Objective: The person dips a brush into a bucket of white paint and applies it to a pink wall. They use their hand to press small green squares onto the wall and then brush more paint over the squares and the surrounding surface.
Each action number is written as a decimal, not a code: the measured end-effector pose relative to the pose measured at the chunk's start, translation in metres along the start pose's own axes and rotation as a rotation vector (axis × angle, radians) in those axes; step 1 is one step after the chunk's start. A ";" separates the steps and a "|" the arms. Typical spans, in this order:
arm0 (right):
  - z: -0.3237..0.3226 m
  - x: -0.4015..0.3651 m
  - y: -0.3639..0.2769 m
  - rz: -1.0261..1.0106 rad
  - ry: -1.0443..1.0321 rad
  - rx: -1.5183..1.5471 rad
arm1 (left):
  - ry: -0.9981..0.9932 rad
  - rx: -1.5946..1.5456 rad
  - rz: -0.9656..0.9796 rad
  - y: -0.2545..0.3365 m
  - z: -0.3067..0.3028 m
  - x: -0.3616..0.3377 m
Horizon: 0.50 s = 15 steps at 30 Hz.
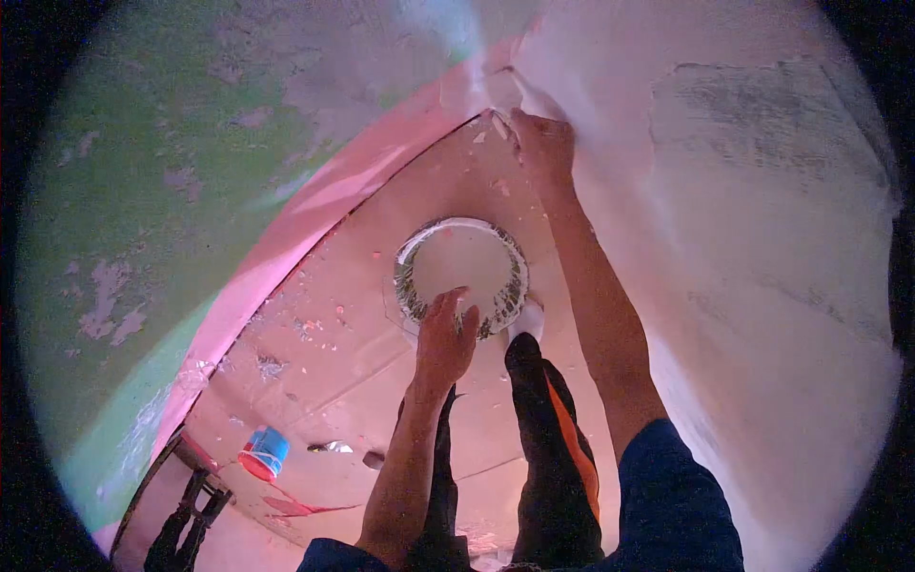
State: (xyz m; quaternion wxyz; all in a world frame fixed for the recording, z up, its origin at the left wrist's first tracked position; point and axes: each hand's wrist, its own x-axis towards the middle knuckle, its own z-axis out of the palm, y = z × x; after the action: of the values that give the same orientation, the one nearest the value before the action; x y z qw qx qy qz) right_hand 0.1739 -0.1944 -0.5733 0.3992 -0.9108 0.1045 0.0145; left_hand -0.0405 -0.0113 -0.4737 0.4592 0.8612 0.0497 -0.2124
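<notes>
My right hand (545, 148) is closed at the corner where the two walls meet the floor. It holds what looks like a flat, pale scraper (502, 91) against the wall; its handle is hidden by my fingers. Below, a round bucket (516, 250) with a white-smeared rim stands on the floor. Pale material (462, 259) with a smooth surface is inside it. My left hand (448, 336) hovers over the bucket's near rim, thumb and fingers apart, with nothing in it.
A green wall (191, 143) with peeling patches and a pink lower band rises left; a whitish wall (753, 219) rises right. Flakes litter the floor (353, 276). A small blue-and-red bucket (264, 452) and a knife-like tool (330, 446) lie lower left, near dark stand legs (195, 510).
</notes>
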 end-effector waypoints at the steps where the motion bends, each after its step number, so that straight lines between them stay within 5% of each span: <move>1: -0.021 -0.006 -0.022 -0.054 0.076 0.098 | 0.016 0.021 0.022 0.002 0.002 0.001; 2: -0.044 -0.017 -0.051 -0.059 0.074 0.099 | 0.022 0.020 0.021 0.004 0.004 -0.001; 4: -0.090 -0.037 -0.112 0.249 0.105 0.808 | -0.028 0.056 0.012 0.008 0.009 -0.001; 5: -0.103 -0.046 -0.124 0.243 0.103 0.811 | -0.022 0.057 0.013 0.006 0.011 0.000; 8: -0.117 -0.061 -0.123 0.177 0.108 0.750 | -0.024 0.046 0.036 0.001 0.015 -0.003; 10: -0.086 -0.072 -0.076 0.099 0.076 0.196 | -0.014 0.101 0.052 0.001 0.012 -0.004; 15: -0.011 -0.042 -0.022 0.073 0.006 -0.113 | -0.016 0.034 0.054 -0.005 0.013 -0.008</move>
State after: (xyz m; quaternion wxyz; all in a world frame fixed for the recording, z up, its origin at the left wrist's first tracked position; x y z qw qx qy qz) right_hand 0.1368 -0.1809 -0.5451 0.3462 -0.9274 0.1378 0.0323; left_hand -0.0533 -0.0180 -0.4808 0.4502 0.8683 0.0193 -0.2076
